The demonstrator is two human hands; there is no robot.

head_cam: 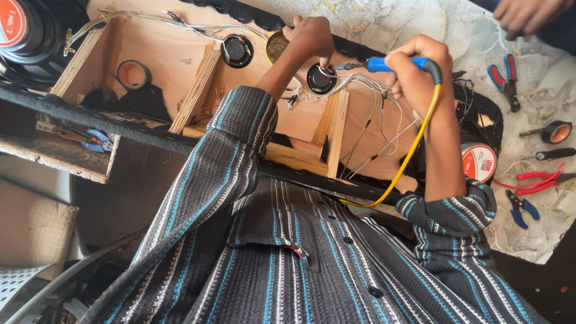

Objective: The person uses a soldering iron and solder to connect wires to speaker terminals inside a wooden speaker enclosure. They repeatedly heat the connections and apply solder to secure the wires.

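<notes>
Far to your left, a roll of black tape (pixel 133 74) lies flat inside the plywood box (pixel 162 48), whose bare wood looks rough and stiff, with thin battens dividing it into bays. A small round speaker (pixel 237 50) sits in the back panel a little further along. Your left hand (pixel 311 36) comes next: its fingers are curled down onto the rim of a second small speaker (pixel 321 78), steadying it, with thin pale wires (pixel 360 84) looping out just beside it. Those wires are soft and springy and will shift at a touch; the speaker cone is fragile, so the rim is the safer place to hold.

Your right hand (pixel 414 69) is closed around the blue handle of the soldering iron (pixel 375 64), its metal tip pointing left towards that speaker and stopping near it. The iron looks light and rigid; keep your grip on the plastic handle, well back from the metal tip. Its yellow cord (pixel 414 150) is limp and drapes down over your forearm.

To the right, on the mottled worktop (pixel 420 24), lie red-handled pliers (pixel 504 78), another tape roll (pixel 557 132) and blue-handled cutters (pixel 521 208). Another person's hand (pixel 528 15) shows at the top corner.
</notes>
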